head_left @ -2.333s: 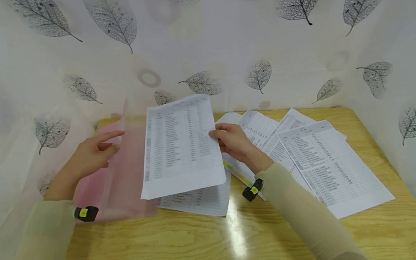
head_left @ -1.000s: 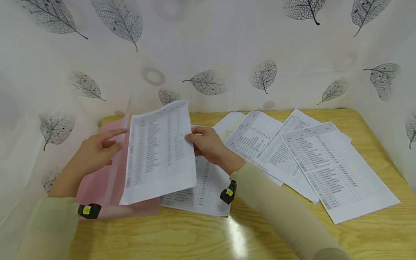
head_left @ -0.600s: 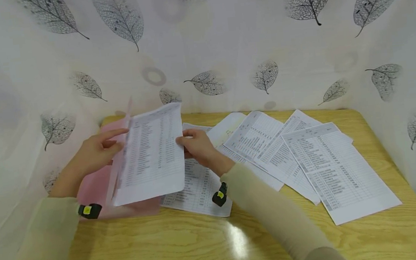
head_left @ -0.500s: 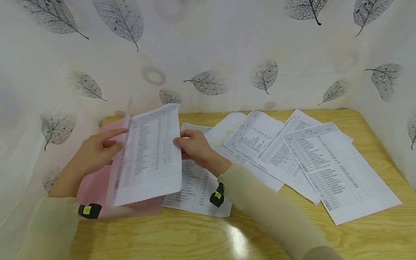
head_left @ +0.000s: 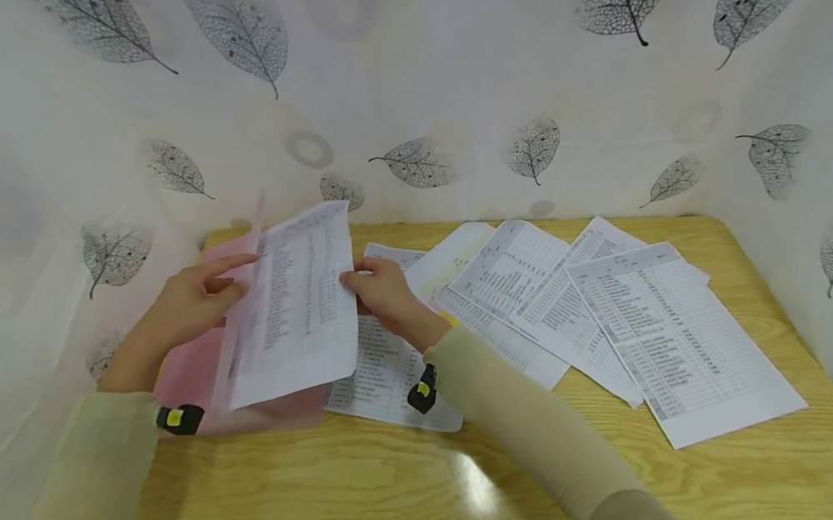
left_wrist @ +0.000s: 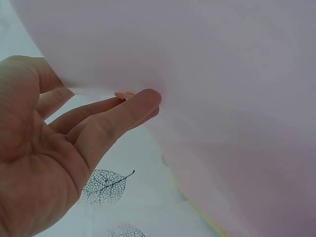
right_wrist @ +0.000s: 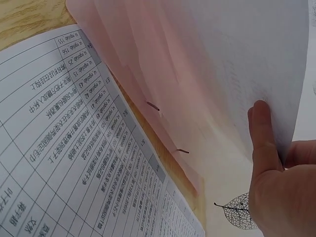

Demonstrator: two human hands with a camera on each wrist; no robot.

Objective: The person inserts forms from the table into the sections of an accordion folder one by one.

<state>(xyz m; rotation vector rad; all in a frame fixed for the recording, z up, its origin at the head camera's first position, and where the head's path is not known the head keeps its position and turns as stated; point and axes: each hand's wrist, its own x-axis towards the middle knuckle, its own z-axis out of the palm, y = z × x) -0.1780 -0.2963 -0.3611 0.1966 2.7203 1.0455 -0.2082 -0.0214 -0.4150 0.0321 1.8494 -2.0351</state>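
Observation:
My left hand (head_left: 191, 305) pinches the raised cover of a pink translucent folder (head_left: 190, 374) at the left of the table. In the left wrist view, thumb and fingers meet at the edge of the cover (left_wrist: 212, 74). With thumb and fingers, my right hand (head_left: 388, 298) grips the right edge of a printed sheet (head_left: 309, 312), tilted above the folder. The sheet's left edge lies behind the see-through cover, within the folder. The right wrist view shows the back of the sheet (right_wrist: 261, 54) against the pink folder (right_wrist: 143, 74).
Right of the folder, another printed sheet (head_left: 390, 380) lies under my right hand. Several more printed sheets fan out across the wooden table (head_left: 319, 495), the frontmost paper (head_left: 689, 351) at far right. A leaf-patterned white curtain (head_left: 428, 66) surrounds the back and sides.
My right hand has carried the printed sheet leftward, and its left edge has slipped behind the folder's cover. The left hand keeps its hold on the cover, nearly still.

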